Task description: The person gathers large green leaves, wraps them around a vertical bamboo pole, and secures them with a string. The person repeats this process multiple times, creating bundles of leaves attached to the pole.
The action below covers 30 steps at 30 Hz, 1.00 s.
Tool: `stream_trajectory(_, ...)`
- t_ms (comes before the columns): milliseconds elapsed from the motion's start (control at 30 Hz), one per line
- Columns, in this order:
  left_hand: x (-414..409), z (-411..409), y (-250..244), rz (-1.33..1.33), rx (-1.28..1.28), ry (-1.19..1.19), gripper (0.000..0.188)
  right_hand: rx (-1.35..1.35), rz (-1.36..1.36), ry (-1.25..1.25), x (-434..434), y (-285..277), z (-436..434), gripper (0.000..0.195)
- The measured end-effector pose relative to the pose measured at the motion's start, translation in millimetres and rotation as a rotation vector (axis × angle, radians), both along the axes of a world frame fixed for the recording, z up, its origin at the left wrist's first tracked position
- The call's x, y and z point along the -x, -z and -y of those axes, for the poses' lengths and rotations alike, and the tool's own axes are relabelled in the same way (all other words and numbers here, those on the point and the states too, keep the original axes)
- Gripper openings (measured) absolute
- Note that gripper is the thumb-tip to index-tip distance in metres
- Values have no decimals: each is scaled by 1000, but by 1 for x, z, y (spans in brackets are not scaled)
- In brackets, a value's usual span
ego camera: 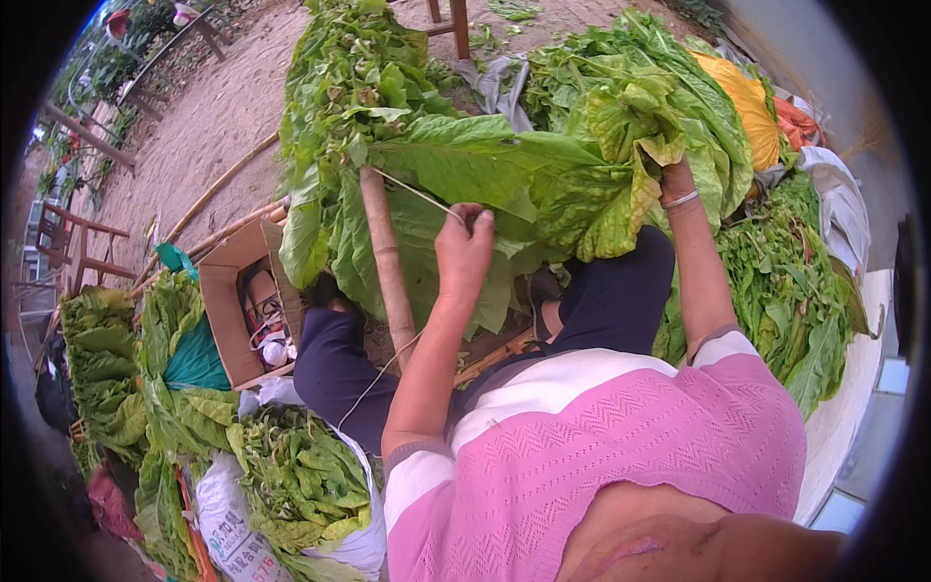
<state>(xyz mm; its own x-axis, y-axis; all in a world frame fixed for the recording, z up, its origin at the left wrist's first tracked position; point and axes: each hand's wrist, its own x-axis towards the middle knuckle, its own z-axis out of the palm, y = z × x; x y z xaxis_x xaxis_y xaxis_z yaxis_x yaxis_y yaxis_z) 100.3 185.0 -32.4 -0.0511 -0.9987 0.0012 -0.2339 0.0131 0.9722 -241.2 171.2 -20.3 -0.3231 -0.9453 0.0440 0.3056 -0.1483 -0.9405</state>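
In the head view my left hand (469, 240) pinches a pale string (414, 190) that runs from the leaf stems at the pole's upper end; a loose length of it hangs past the forearm over my thigh. My right hand (675, 182) is closed on large green and yellowing leaves (618, 196), partly hidden behind them. A wooden pole (384, 254) slants up from between my legs, and a dense row of leaves (342, 94) hangs along its far part. One broad leaf (480, 156) stretches from the pole's upper end towards my right hand.
Leaf piles (785, 291) lie at the right, with more beyond my right hand. An open cardboard box (218, 313) with small items stands at the left. Below it are a white printed sack (233, 516) and leaf heaps (305, 473). Long poles (211, 189) and a wooden chair (80, 244) are farther left.
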Motion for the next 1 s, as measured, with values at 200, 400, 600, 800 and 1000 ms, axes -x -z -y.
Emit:
stream_trajectory(200,-22,-20,-21,746,238,-27,26,321,-728,23,-42,-109,52,34)
stream_trajectory(400,-34,-8,-26,692,260,146,21,409,-1133,-170,-56,-143,77,41)
stream_trajectory(600,-7,12,-7,479,335,192,24,72,-817,210,113,-147,45,37)
stream_trajectory(800,0,24,-8,249,135,248,63,-29,-481,-156,-23,-130,43,38)
stream_trajectory(1000,10,44,-23,-366,121,217,38,-276,-416,-879,-160,-50,63,40)
